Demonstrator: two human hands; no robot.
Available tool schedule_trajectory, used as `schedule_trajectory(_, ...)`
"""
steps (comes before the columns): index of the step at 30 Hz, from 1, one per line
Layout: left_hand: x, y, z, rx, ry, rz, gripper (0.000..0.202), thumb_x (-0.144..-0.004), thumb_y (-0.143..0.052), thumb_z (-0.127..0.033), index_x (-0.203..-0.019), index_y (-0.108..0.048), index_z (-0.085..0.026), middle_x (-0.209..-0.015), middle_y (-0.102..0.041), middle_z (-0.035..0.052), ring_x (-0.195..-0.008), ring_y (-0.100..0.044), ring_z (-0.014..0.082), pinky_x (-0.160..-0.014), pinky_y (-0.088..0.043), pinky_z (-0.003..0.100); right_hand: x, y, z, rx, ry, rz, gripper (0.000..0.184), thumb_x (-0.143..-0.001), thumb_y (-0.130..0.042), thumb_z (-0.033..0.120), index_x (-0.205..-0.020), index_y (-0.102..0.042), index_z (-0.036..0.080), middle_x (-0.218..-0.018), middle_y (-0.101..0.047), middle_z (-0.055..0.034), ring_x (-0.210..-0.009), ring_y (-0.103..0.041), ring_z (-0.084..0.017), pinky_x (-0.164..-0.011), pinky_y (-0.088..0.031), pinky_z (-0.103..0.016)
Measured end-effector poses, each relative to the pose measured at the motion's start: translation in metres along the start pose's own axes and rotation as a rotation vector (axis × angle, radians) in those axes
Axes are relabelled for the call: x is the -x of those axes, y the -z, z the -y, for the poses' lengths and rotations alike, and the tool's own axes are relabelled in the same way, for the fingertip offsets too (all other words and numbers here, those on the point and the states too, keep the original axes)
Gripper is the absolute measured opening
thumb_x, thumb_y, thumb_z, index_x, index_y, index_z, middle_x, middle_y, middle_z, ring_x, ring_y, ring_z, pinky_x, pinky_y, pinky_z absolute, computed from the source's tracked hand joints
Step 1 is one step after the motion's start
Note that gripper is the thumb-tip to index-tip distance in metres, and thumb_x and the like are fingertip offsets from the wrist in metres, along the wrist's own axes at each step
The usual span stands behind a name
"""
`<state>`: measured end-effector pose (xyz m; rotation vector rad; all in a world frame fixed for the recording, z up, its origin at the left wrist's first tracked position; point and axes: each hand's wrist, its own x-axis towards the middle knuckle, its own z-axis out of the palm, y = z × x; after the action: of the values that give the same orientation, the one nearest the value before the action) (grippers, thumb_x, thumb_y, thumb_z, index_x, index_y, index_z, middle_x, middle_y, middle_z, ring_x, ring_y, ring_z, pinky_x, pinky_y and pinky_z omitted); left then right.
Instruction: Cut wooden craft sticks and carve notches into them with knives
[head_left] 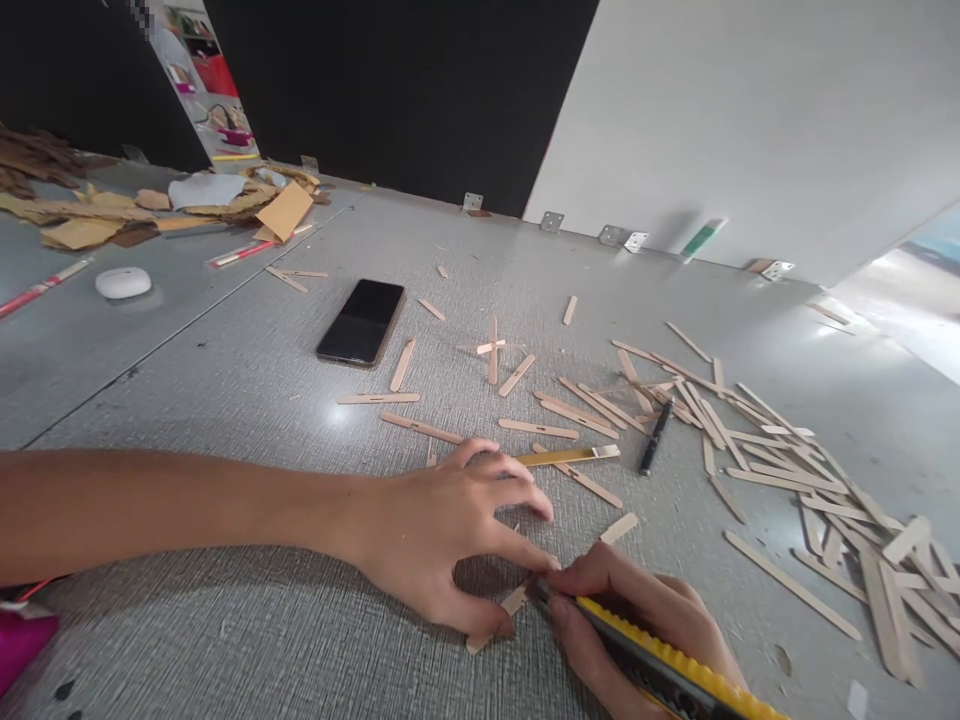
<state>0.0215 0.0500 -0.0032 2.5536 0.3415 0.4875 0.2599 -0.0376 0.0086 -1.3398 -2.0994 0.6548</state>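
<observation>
While my left fingers (521, 548), half-spread, pin stick (516, 600) to counter (187, 650), right fingers (604, 567) wrap cutter (637, 640), nose at stick; cutting seems in hand, next stroke likely needs steady pinning.

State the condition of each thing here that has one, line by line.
Left hand: spread open, thumb on a wooden stick
Right hand: closed around the utility knife
Utility knife: gripped, blade extension unclear
Phone: face up, screen dark
White case: closed
Loose sticks: scattered, some heaped

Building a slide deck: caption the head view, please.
Left hand on a wooden stick, right hand holding a yellow knife.
</observation>
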Motion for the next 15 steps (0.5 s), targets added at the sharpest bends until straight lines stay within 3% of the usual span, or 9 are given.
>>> schedule_trajectory(8, 0.0011, -0.0021, 0.0026, -0.012, 0.003, 0.016, 0.059, -0.091, -0.074, -0.059, -0.141, -0.068, -0.028, -0.151, -0.059, 0.0105, -0.145, -0.047, 0.0369, -0.126, -0.021, 0.06, 0.0023, 0.0012, -0.0022, 0.001, 0.071, 0.033, 0.013, -0.1, -0.061, 0.021, -0.089, -0.063, 0.028, -0.063, -0.065, 0.009, -0.046, -0.06, -0.01, -0.047, -0.046, -0.021)
schedule_trajectory(15, 0.0001, -0.0017, 0.0025, -0.037, -0.022, 0.017, 0.059, -0.093, -0.073, -0.064, -0.14, -0.068, -0.029, -0.155, -0.055, 0.0121, -0.147, -0.044, 0.0392, -0.126, -0.02, 0.066, 0.0035, 0.0001, 0.0001, -0.051, 0.106, 0.074, 0.011, -0.104, -0.058, 0.02, -0.096, -0.06, 0.027, -0.07, -0.063, 0.0074, -0.05, -0.057, -0.009, -0.05, -0.045, -0.021)
